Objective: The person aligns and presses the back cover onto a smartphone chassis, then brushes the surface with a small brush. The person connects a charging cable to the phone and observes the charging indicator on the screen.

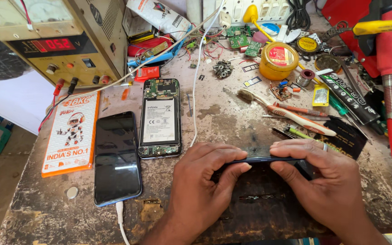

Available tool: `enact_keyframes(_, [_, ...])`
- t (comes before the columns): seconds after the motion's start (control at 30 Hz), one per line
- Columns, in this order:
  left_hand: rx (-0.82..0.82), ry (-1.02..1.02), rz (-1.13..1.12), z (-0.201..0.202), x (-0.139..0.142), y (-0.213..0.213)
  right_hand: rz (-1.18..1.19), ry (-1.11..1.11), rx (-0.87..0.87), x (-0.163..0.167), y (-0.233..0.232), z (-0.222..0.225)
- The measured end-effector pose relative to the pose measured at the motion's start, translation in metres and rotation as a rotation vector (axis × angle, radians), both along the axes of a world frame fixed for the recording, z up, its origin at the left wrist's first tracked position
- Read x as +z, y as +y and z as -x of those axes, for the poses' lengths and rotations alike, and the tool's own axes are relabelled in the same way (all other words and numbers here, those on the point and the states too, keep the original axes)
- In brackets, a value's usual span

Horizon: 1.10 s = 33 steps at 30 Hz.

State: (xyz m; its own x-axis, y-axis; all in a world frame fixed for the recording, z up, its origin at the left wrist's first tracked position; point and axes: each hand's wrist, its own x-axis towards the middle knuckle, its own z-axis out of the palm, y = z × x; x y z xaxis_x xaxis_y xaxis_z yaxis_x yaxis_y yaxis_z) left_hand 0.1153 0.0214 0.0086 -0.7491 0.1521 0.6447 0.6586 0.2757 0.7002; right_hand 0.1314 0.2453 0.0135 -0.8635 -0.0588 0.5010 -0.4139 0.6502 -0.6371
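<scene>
- Both hands pinch a dark blue phone edge-on: left hand (pixel 205 181) and right hand (pixel 323 177) closed on opposite ends.
- Dark blue phone (pixel 262 159) lies left-to-right, just above the workbench (pixel 232 118).

Near the middle, a dark blue phone (pixel 263 159) is showing as a thin edge with a black face below it. To the left, a phone (pixel 116 158) with a glossy black screen and a blue rim is lying plugged to a white cable (pixel 120 218). Beside it, an opened phone (pixel 160 119) is showing a green circuit board and a black battery with a white label. Farther left, an orange and white box (pixel 71 134) is carrying a robot figure. At the far left, a beige power supply (pixel 64 41) is glowing red digits. At the far right, a yellow tin (pixel 278 61) is wearing a red label, and a white and orange toothbrush (pixel 291 114) is lying on the stained grey-brown bench (pixel 223 113).
</scene>
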Motion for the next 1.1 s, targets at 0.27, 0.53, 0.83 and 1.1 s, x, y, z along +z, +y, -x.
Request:
enact_keyframes(0.27, [-0.031,0.004,0.041,0.006,0.002,-0.003,-0.165,0.127,0.034,0.022,-0.012,0.001])
enact_keyframes(0.53, [-0.159,-0.086,-0.09,-0.007,0.012,-0.019,-0.089,0.26,0.026,0.025,-0.017,-0.01])
enact_keyframes(0.83, [-0.245,-0.263,-0.503,-0.017,0.009,-0.032,-0.174,0.414,0.09,0.04,-0.014,-0.011])
enact_keyframes(1.1, [-0.445,-0.751,-0.922,-0.012,0.0,-0.041,-0.14,0.421,0.03,0.031,-0.026,-0.001])
